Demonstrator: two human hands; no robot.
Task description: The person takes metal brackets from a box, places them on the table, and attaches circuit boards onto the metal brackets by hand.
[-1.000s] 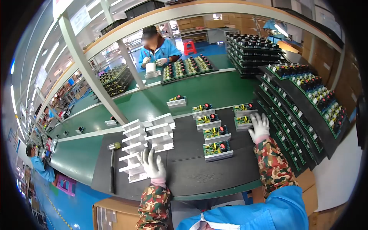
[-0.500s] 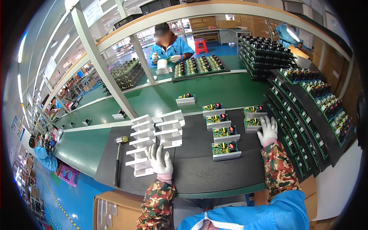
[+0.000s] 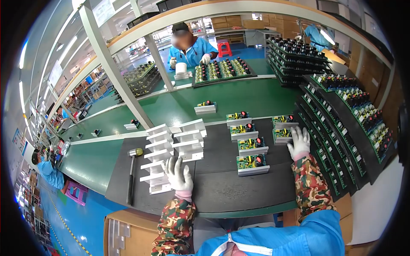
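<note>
My left hand, in a white glove, is open with its fingers spread. It lies against the right side of the nearest white metal heat-sink plates, which stand in two columns. My right hand, gloved too, has its fingers stretched out at the right end of a circuit board on a heat sink; whether it touches is hard to tell. Behind that board is another of the same kind. Between my hands, several more board assemblies form a column on the black mat.
A hammer lies left of the plates. Stacked trays of circuit boards rise close on the right. Beyond the mat runs a green conveyor belt carrying spaced board assemblies. A co-worker sits across it, and a metal post stands left.
The co-worker's one hand has moved from beside the white roll to the boards on the tray. My hands stay almost where they were; the view has shifted slightly.
</note>
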